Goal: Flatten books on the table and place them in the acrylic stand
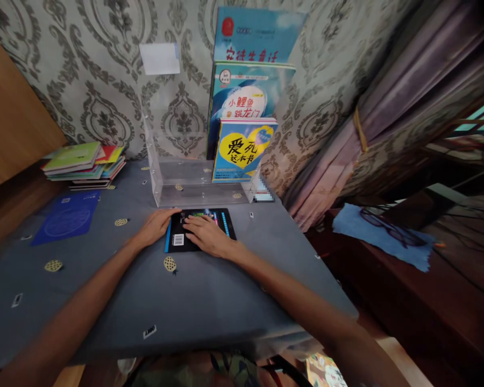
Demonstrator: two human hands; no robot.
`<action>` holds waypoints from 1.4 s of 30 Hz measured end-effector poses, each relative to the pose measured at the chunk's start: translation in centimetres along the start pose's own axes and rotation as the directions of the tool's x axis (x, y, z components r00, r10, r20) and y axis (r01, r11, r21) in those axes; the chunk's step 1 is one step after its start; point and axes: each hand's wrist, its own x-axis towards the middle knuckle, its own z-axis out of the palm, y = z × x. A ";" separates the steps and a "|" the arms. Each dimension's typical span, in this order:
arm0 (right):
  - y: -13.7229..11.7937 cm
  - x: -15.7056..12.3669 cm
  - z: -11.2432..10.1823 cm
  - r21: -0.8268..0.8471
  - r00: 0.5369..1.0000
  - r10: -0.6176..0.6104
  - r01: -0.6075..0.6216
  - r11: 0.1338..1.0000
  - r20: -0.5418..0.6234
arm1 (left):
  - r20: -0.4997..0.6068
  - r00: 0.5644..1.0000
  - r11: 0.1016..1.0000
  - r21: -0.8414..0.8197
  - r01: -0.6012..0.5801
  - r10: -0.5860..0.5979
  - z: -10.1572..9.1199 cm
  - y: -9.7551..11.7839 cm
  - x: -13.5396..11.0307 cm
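A black book with a blue spine edge and a barcode lies flat on the grey table, just in front of a clear acrylic rack. My left hand rests at the book's left edge, fingers stretched toward it. My right hand lies flat on top of the cover, fingers extended. Three picture books stand upright in the right part of the rack, stepped in height, the front one blue with a yellow heart.
A stack of thin colourful books sits at the table's far left, with a dark blue sheet lying in front of it. Patterned wallpaper backs the table. To the right hang curtains, and a blue cloth with glasses lies on a dark surface.
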 end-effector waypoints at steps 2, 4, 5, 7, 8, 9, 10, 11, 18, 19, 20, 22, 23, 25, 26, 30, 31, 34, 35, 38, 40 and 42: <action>-0.9 1.4 0.6 0.006 0.999 -0.046 0.046 0.999 0.014 | -0.002 1.000 1.000 -0.015 -0.012 0.012 0.1 -0.1 0.0; -1.5 2.2 1.1 0.002 0.997 -0.070 0.070 0.998 0.016 | -0.003 1.000 1.000 -0.021 -0.020 0.020 0.1 -0.1 -0.1; -1.7 2.4 1.3 -0.003 0.997 -0.077 0.077 0.997 0.013 | -0.004 1.000 1.000 -0.021 -0.021 0.021 0.1 -0.1 -0.1; -2.1 2.1 1.5 -0.015 0.996 -0.091 0.091 0.996 0.006 | -0.002 1.000 1.000 -0.019 -0.023 0.023 0.1 -0.1 -0.1; -2.3 1.8 1.6 -0.022 0.995 -0.099 0.100 0.995 0.007 | -0.001 1.000 1.000 -0.018 -0.023 0.023 0.1 -0.1 -0.1; -2.5 1.4 1.6 -0.029 0.994 -0.110 0.110 0.993 0.012 | -0.001 1.000 1.000 -0.016 -0.023 0.023 0.1 -0.1 -0.1; -2.7 1.0 1.6 -0.037 0.992 -0.122 0.122 0.992 0.019 | -0.001 1.000 1.000 -0.016 -0.022 0.022 0.1 -0.1 -0.1; -2.9 0.5 1.6 -0.045 0.991 -0.133 0.134 0.990 0.025 | -0.003 1.000 1.000 -0.014 -0.022 0.022 0.1 -0.1 -0.1; -4.4 -1.6 1.9 -0.084 0.990 -0.136 0.138 0.987 0.025 | 0.013 0.999 0.997 0.050 -0.051 0.050 -0.1 0.6 0.0; -4.5 -1.7 1.9 -0.085 0.991 -0.134 0.136 0.987 0.029 | 0.018 0.998 0.996 0.062 -0.059 0.058 -0.1 0.7 0.0; -4.6 -1.9 1.9 -0.085 0.990 -0.134 0.136 0.987 0.034 | 0.023 0.998 0.995 0.073 -0.068 0.066 -0.1 0.8 -0.1; -4.5 -2.2 1.7 -0.080 0.989 -0.138 0.141 0.987 0.043 | 0.032 0.996 0.993 0.088 -0.082 0.079 -0.1 0.9 -0.1; -4.3 -2.4 1.6 -0.074 0.989 -0.140 0.143 0.987 0.044 | 0.034 0.996 0.992 0.093 -0.086 0.083 -0.1 1.0 -0.1; -3.9 -3.1 1.4 -0.057 0.990 -0.133 0.135 0.989 0.039 | 0.035 0.996 0.991 0.099 -0.087 0.084 -0.1 1.0 -0.1; -3.6 -3.5 1.2 -0.047 0.992 -0.123 0.124 0.991 0.034 | 0.035 0.996 0.991 0.101 -0.087 0.084 -0.1 1.1 -0.2; -1.9 -5.3 0.3 -0.016 0.999 -0.034 0.034 0.999 0.008 | 0.034 0.996 0.989 0.114 -0.091 0.088 -0.2 1.2 -0.2; -1.4 -5.7 0.1 -0.009 1.000 -0.007 0.007 1.000 -0.002 | 0.032 0.996 0.989 0.118 -0.091 0.087 -0.2 1.2 -0.2; 0.2 -6.7 -0.5 0.024 0.997 0.071 -0.070 0.997 -0.044 | 0.032 0.996 0.987 0.133 -0.089 0.085 -0.2 1.2 -0.2; 0.8 -6.9 -0.7 0.042 0.993 0.097 -0.094 0.995 -0.065 | 0.034 0.996 0.986 0.139 -0.089 0.085 -0.3 1.2 -0.2; 2.7 -7.4 -0.9 0.128 0.969 0.190 -0.170 0.977 -0.158 | 0.041 0.995 0.981 0.168 -0.093 0.087 -0.3 1.4 -0.1; 3.9 -7.7 -0.9 0.220 0.941 0.259 -0.211 0.952 -0.219 | 0.047 0.995 0.974 0.207 -0.096 0.088 -0.3 1.6 0.0; 4.9 -7.8 -1.0 0.320 0.910 0.327 -0.240 0.917 -0.254 | 0.061 0.993 0.961 0.252 -0.110 0.098 -0.2 2.0 0.2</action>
